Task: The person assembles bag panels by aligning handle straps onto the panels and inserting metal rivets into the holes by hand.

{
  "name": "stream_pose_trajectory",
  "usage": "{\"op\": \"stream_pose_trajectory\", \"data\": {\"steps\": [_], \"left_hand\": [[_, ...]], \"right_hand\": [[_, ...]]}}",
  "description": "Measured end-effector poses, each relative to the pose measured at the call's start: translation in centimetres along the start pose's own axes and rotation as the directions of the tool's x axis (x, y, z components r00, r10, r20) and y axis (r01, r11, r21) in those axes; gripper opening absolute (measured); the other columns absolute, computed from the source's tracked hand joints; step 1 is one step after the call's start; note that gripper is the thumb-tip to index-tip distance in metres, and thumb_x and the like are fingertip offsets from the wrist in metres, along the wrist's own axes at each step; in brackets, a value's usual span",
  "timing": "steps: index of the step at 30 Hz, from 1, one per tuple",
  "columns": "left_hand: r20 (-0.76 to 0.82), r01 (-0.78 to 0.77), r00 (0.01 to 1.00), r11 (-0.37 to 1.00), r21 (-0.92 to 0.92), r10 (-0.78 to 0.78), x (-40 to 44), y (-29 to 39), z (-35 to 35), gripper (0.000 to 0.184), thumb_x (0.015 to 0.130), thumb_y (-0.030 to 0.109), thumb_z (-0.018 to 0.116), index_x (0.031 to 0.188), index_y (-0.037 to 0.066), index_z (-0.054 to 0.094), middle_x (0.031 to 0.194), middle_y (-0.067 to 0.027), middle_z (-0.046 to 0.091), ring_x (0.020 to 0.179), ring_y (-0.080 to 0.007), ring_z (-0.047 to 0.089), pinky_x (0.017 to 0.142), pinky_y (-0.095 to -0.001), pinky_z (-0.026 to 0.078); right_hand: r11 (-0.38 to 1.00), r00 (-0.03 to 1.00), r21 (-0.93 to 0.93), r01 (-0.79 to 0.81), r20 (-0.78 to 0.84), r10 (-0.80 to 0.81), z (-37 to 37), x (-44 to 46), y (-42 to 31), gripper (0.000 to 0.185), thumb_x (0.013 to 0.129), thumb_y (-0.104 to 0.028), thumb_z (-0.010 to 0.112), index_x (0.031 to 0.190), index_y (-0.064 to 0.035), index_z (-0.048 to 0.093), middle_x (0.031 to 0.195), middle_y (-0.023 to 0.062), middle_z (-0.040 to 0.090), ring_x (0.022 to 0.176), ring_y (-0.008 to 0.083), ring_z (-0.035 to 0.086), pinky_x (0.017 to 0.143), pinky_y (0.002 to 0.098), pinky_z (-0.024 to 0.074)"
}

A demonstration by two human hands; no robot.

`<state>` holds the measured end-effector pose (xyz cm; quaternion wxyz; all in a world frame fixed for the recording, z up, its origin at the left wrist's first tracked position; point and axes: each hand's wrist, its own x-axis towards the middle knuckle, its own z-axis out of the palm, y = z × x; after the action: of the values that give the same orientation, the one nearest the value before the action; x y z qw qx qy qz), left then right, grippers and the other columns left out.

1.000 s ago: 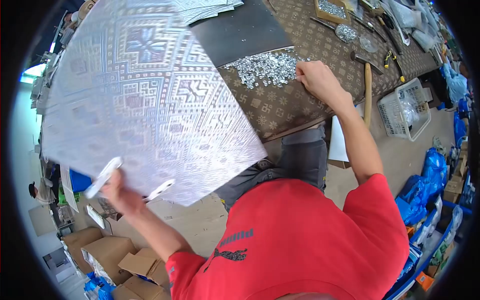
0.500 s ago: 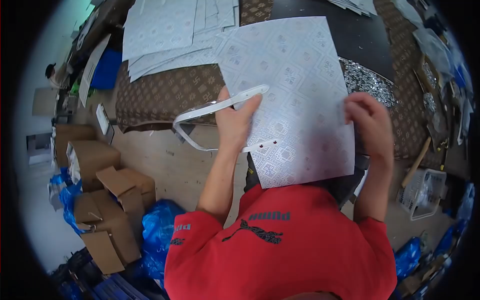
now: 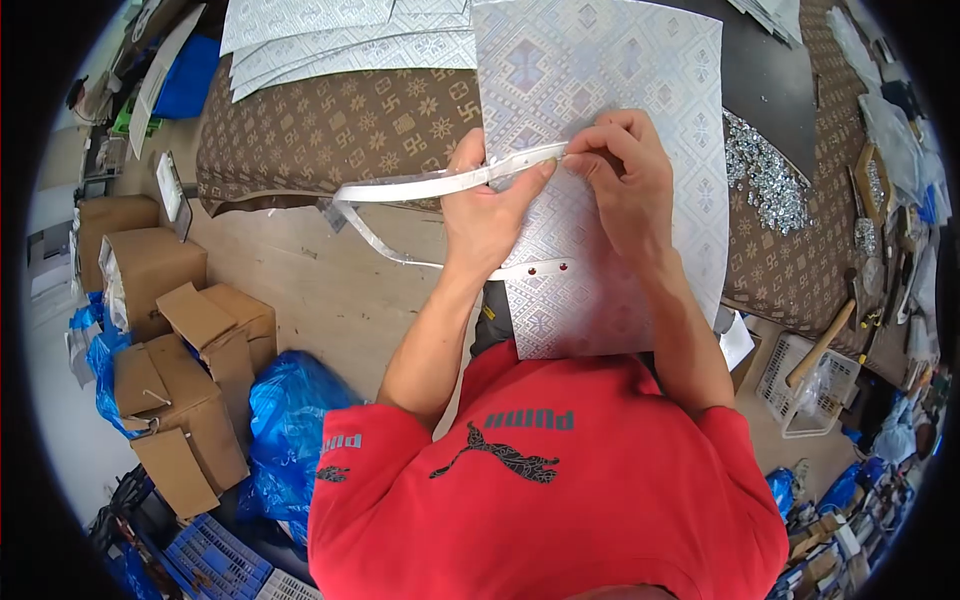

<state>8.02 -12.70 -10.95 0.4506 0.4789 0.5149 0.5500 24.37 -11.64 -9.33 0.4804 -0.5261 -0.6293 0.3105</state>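
A silvery-white sheet (image 3: 680, 90) with a geometric pattern stands tilted in front of me, its lower edge at my shirt. My left hand (image 3: 480, 225) is closed round its left edge and a white strap (image 3: 420, 188), thumb on the strap near its upper end. The strap loops out to the left in clear wrapping. Its lower end lies on the sheet, with two dark red-brown studs showing. My right hand (image 3: 635, 190) is closed in a pinch at the strap's upper end; anything between its fingertips is too small to make out.
A pile of small shiny metal pieces (image 3: 775, 185) lies on the brown patterned table cover (image 3: 330, 130). More patterned sheets (image 3: 350, 55) are stacked at the back left. Cardboard boxes (image 3: 180, 400) and a blue bag (image 3: 290, 420) stand left; a white basket (image 3: 815, 375) is right.
My right hand has moved left from the sheet's right edge to the strap's upper end. My left hand still grips sheet and strap. The view has shifted slightly.
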Motion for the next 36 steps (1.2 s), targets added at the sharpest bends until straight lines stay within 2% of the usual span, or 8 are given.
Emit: {"op": "stream_pose_trajectory", "data": {"steps": [15, 19, 20, 23, 27, 29, 32, 36], "left_hand": [[0.047, -0.021, 0.999, 0.98, 0.198, 0.012, -0.3, -0.7, -0.6, 0.026, 0.083, 0.01, 0.084, 0.099, 0.002, 0.066, 0.091, -0.004, 0.068, 0.085, -0.0105, 0.061, 0.076, -0.0284, 0.05], [0.056, 0.077, 0.995, 0.997, -0.005, -0.077, -0.7, 0.7, 0.0, 0.034, 0.085, 0.011, 0.085, 0.112, 0.001, 0.067, 0.105, -0.0051, 0.072, 0.092, -0.0122, 0.065, 0.082, -0.0293, 0.053], [0.035, 0.111, 0.993, 0.993, -0.044, -0.11, -0.7, 0.6, 0.1, 0.038, 0.085, 0.01, 0.085, 0.117, 0.0, 0.066, 0.108, -0.0058, 0.072, 0.094, -0.0129, 0.066, 0.085, -0.0296, 0.054], [0.006, 0.042, 0.999, 0.999, -0.013, -0.042, -0.4, -0.3, -0.2, 0.047, 0.085, 0.005, 0.083, 0.126, -0.003, 0.062, 0.115, -0.0097, 0.071, 0.102, -0.016, 0.066, 0.092, -0.0313, 0.053], [-0.016, 0.023, 1.0, 0.996, -0.088, -0.025, 0.7, -0.1, -0.5, 0.049, 0.085, 0.004, 0.081, 0.129, -0.005, 0.061, 0.119, -0.0119, 0.07, 0.106, -0.0179, 0.065, 0.096, -0.0329, 0.051], [-0.013, 0.012, 1.0, 0.993, -0.117, -0.014, 0.8, 0.2, -0.1, 0.05, 0.085, 0.004, 0.081, 0.13, -0.005, 0.061, 0.12, -0.0124, 0.069, 0.107, -0.0185, 0.065, 0.097, -0.0333, 0.051], [-0.014, 0.029, 0.999, 0.989, -0.144, -0.031, 0.8, 0.3, 0.2, 0.049, 0.085, 0.005, 0.081, 0.129, -0.004, 0.061, 0.119, -0.0114, 0.07, 0.106, -0.0186, 0.066, 0.096, -0.034, 0.051], [-0.076, 0.101, 0.993, 0.988, 0.119, -0.092, 0.6, 1.6, 0.0, 0.046, 0.084, 0.006, 0.082, 0.124, -0.002, 0.063, 0.116, -0.0107, 0.071, 0.104, -0.0179, 0.066, 0.095, -0.0338, 0.052]], "right_hand": [[0.989, 0.989, -0.047, -0.14, -0.043, 0.138, 1.1, -0.1, -0.4, 0.019, 0.081, 0.007, 0.075, 0.091, -0.0042, 0.063, 0.093, 0.0022, 0.056, 0.085, 0.0151, 0.058, 0.075, 0.0292, 0.0488], [0.992, 0.996, -0.085, 0.092, 0.025, -0.09, 0.4, 0.3, 1.6, 0.015, 0.086, 0.003, 0.072, 0.094, -0.0047, 0.062, 0.09, 0.0024, 0.061, 0.085, 0.013, 0.06, 0.075, 0.0285, 0.0492], [0.985, 0.997, -0.155, 0.072, -0.014, -0.075, -1.5, 0.0, 1.3, 0.015, 0.086, 0.003, 0.072, 0.094, -0.0047, 0.062, 0.09, 0.0024, 0.061, 0.085, 0.013, 0.06, 0.075, 0.0285, 0.0492], [0.984, 0.986, 0.059, -0.167, 0.001, 0.167, -6.2, -1.2, -0.9, 0.013, 0.09, -0.002, 0.072, 0.101, -0.0037, 0.068, 0.091, 0.0036, 0.068, 0.085, 0.0115, 0.063, 0.078, 0.0276, 0.0509], [0.884, 0.851, -0.302, -0.357, -0.496, 0.175, -16.3, -5.8, 3.2, 0.012, 0.091, -0.005, 0.073, 0.102, -0.0023, 0.072, 0.09, 0.0035, 0.072, 0.082, 0.0114, 0.066, 0.08, 0.0275, 0.0534], [0.744, 0.79, -0.416, -0.523, -0.565, 0.24, -20.2, -7.9, 5.2, 0.012, 0.09, -0.004, 0.074, 0.102, -0.0021, 0.073, 0.09, 0.0043, 0.071, 0.083, 0.0125, 0.066, 0.079, 0.028, 0.0529], [0.759, 0.859, -0.49, -0.429, -0.482, 0.174, -21.7, -8.8, 6.9, 0.014, 0.09, -0.006, 0.074, 0.103, -0.0021, 0.073, 0.092, 0.0075, 0.07, 0.083, 0.0166, 0.067, 0.078, 0.0309, 0.0525], [0.766, 0.924, -0.573, -0.29, -0.375, 0.069, -21.9, -7.9, 7.2, 0.011, 0.093, -0.01, 0.071, 0.102, -0.0039, 0.07, 0.092, 0.013, 0.067, 0.086, 0.0263, 0.066, 0.081, 0.036, 0.0515]]}}
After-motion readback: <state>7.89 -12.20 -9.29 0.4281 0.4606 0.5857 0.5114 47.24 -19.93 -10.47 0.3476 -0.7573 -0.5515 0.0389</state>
